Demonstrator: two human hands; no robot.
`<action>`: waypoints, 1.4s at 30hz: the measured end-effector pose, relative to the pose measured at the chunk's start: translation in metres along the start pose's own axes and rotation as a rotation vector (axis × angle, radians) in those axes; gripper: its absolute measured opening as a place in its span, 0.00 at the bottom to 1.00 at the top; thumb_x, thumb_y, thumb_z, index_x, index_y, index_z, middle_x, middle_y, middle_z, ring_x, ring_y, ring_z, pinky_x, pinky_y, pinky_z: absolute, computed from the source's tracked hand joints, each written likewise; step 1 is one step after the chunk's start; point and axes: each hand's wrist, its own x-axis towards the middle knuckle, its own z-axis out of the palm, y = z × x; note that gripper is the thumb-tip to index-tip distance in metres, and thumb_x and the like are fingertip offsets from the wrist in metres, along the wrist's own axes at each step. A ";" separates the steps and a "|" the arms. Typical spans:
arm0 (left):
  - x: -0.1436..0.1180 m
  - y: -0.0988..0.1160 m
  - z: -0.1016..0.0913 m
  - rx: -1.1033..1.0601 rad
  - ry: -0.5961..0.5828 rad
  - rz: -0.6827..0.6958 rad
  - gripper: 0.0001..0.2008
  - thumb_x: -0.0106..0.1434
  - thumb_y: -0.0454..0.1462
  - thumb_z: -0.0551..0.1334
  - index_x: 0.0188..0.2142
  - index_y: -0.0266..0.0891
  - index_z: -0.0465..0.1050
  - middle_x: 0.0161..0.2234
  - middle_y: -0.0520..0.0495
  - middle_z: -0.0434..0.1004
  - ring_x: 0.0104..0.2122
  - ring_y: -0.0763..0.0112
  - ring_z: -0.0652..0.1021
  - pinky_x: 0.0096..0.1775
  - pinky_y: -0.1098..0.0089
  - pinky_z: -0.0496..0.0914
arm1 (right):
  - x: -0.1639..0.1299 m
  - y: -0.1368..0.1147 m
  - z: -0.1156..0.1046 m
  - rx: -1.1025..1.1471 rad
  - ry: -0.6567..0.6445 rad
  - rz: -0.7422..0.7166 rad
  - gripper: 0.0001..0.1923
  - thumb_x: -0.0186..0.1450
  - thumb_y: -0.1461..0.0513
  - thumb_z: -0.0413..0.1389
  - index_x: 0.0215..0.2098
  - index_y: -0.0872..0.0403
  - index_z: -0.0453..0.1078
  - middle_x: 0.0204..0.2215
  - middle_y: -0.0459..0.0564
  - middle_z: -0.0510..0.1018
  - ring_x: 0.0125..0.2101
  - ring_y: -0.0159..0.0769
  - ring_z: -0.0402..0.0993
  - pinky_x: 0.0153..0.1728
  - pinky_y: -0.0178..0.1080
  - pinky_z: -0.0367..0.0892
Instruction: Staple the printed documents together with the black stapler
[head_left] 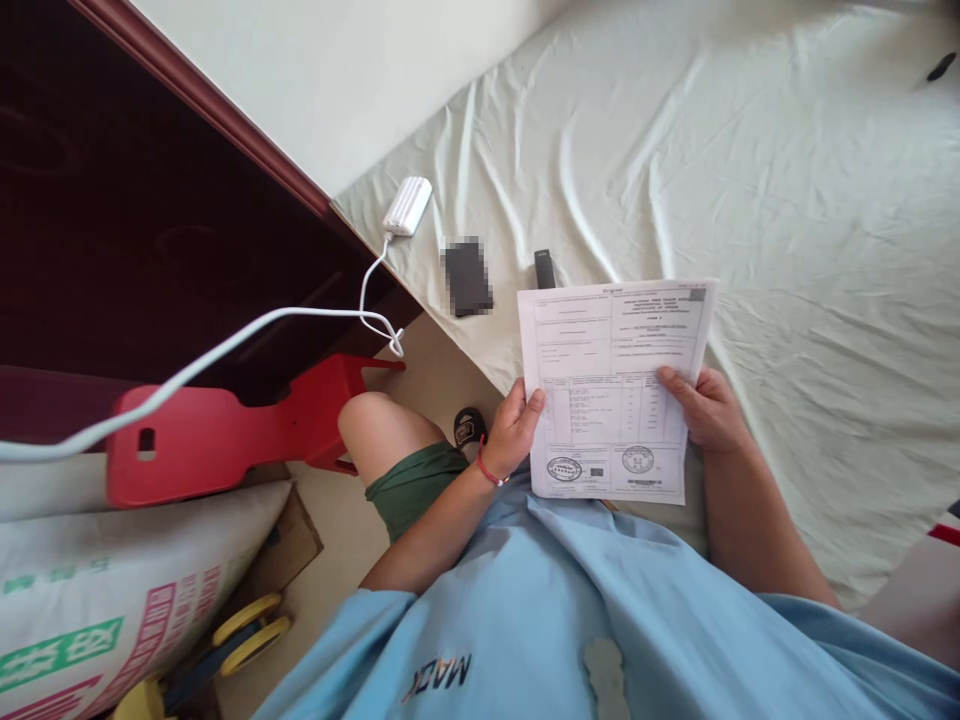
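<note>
Over the near edge of the bed [750, 180], a printed form [613, 385] is held up flat toward the camera by both hands, its lower edge close to the person's light blue shirt [570, 610]. The left hand [512, 432] is clamped on the sheet's left margin, thumb on the front and the other fingers hidden behind the paper; a red string bracelet [489, 470] circles that wrist. The right hand [706, 405] is closed on the right margin in the same way, thumb lying across the printed side. The form carries ruled boxes, lines of small print too fine to read and 2 round stamps near its bottom. Behind the top of the sheet, on the wrinkled pale bedsheet, lie a small dark device [544, 268], partly covered by the paper, and just beside it a blurred dark rectangle [467, 277]. Farther left near the bed's corner rests a white adapter [408, 205], its white cable [225, 350] running off to the left across a red plastic stool [217, 435]. A printed sack [97, 600] sits at lower left, and the person's bare knee [367, 420] shows above green shorts [412, 485].
</note>
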 end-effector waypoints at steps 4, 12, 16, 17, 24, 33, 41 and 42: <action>0.011 0.010 0.012 0.036 0.047 0.044 0.25 0.72 0.58 0.60 0.56 0.43 0.78 0.59 0.42 0.82 0.60 0.55 0.79 0.64 0.59 0.71 | -0.001 -0.001 0.000 -0.023 0.014 -0.005 0.23 0.63 0.43 0.69 0.48 0.47 0.83 0.38 0.52 0.88 0.37 0.53 0.88 0.36 0.53 0.85; 0.010 -0.002 0.012 0.006 0.081 0.026 0.26 0.72 0.58 0.60 0.54 0.43 0.81 0.56 0.42 0.84 0.57 0.54 0.81 0.63 0.56 0.72 | 0.001 0.001 -0.003 -0.013 0.028 -0.007 0.24 0.63 0.43 0.69 0.50 0.47 0.83 0.39 0.52 0.88 0.41 0.54 0.87 0.38 0.53 0.85; 0.008 -0.015 0.008 -0.126 0.096 -0.008 0.25 0.73 0.57 0.61 0.56 0.42 0.80 0.57 0.42 0.84 0.59 0.54 0.81 0.65 0.55 0.71 | 0.003 0.002 0.001 0.004 0.011 -0.041 0.23 0.64 0.43 0.68 0.51 0.45 0.82 0.42 0.51 0.88 0.43 0.52 0.87 0.40 0.52 0.85; 0.008 -0.017 0.008 -0.160 0.099 -0.019 0.26 0.72 0.57 0.62 0.56 0.42 0.80 0.57 0.42 0.84 0.59 0.53 0.81 0.65 0.55 0.71 | 0.003 0.001 0.002 0.000 0.010 -0.057 0.23 0.64 0.43 0.68 0.51 0.45 0.82 0.42 0.51 0.88 0.44 0.51 0.87 0.40 0.52 0.85; 0.010 -0.027 0.010 -0.211 0.137 -0.057 0.26 0.70 0.58 0.63 0.53 0.41 0.81 0.56 0.41 0.84 0.58 0.53 0.82 0.63 0.55 0.73 | 0.007 0.000 0.002 -0.096 0.044 -0.109 0.20 0.67 0.43 0.66 0.47 0.47 0.82 0.39 0.49 0.88 0.38 0.46 0.86 0.33 0.44 0.82; 0.009 -0.024 0.012 -0.198 0.159 -0.047 0.28 0.70 0.61 0.62 0.52 0.41 0.81 0.55 0.41 0.85 0.58 0.54 0.82 0.63 0.56 0.73 | 0.009 0.001 0.001 -0.129 0.066 -0.113 0.18 0.67 0.43 0.66 0.42 0.47 0.81 0.35 0.48 0.86 0.34 0.43 0.84 0.32 0.44 0.81; 0.007 -0.024 0.010 -0.096 0.181 -0.012 0.28 0.72 0.60 0.60 0.52 0.41 0.81 0.54 0.42 0.85 0.58 0.54 0.81 0.62 0.57 0.73 | 0.009 0.004 -0.002 -0.138 0.061 -0.113 0.18 0.67 0.43 0.66 0.46 0.46 0.81 0.37 0.47 0.86 0.36 0.43 0.84 0.33 0.45 0.82; 0.007 -0.024 0.010 -0.087 0.185 -0.012 0.28 0.72 0.60 0.60 0.52 0.41 0.82 0.54 0.42 0.85 0.57 0.54 0.82 0.62 0.57 0.73 | 0.009 0.004 -0.002 -0.136 0.063 -0.109 0.18 0.67 0.43 0.66 0.45 0.46 0.81 0.36 0.47 0.86 0.35 0.43 0.84 0.33 0.45 0.81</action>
